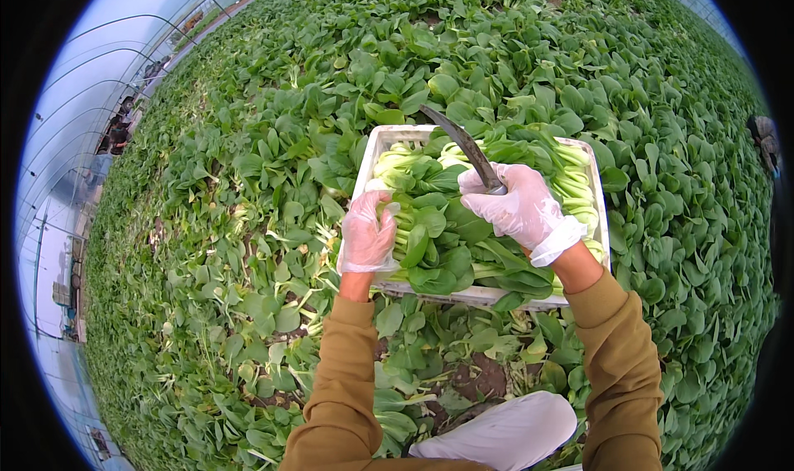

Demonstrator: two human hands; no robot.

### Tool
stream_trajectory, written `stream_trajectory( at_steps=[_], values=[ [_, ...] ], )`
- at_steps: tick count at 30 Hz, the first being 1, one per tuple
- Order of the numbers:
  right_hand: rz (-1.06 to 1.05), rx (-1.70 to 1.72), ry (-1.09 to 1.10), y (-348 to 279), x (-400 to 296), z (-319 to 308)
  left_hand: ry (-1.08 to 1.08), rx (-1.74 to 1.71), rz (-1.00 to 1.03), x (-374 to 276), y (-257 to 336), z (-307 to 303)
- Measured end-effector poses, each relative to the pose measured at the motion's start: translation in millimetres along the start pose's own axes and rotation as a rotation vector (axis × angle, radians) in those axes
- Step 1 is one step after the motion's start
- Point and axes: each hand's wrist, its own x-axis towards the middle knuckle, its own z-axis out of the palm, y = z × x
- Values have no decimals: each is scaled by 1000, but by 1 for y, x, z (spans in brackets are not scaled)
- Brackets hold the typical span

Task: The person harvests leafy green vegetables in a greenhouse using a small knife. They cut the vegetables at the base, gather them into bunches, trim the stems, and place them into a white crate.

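A white plastic crate (pixel 374 141) stands before me among leafy plants, tilted slightly in view. Bunches of bok choy (pixel 428 223) fill it, with pale stems toward the sides and dark green leaves toward the middle. My right hand (pixel 524 207), in a clear disposable glove, grips a sickle (pixel 462 139) above the crate. Its curved, stained blade points up and away to the left; the fingers hide most of its handle. Also gloved, my left hand (pixel 369 232) lies at the crate's left side, fingers curled against bok choy stems. Whether it grips them is hidden.
Dense bok choy plants (pixel 676 179) surround the crate. Trimmed leaves and bare soil (pixel 477 378) lie in front of my knee (pixel 502 427). A person (pixel 766 142) is at the far right rim, and other people (pixel 118 130) are far left by the arched greenhouse wall (pixel 80 99).
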Motion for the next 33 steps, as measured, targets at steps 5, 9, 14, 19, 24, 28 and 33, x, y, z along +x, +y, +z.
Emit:
stream_trajectory(
  at_steps=[5,9,14,19,24,28,33],
  values=[
    [-47,-318,-68,20,41,25,24,120,240,-7,1,-12],
    [41,-549,-101,31,51,44,-20,13,162,-12,4,-15],
    [189,-261,-61,21,59,47,-54,36,260,-7,0,-18],
    [-284,-487,-61,13,64,50,-39,19,100,-7,8,-16],
    [-608,-750,-65,-2,65,63,-43,-99,-144,6,6,-12],
    [-660,-786,-71,-16,61,65,-174,21,-23,22,-3,-24],
    [-298,-465,-37,-8,22,56,-372,27,-47,28,3,-40]
  ],
)
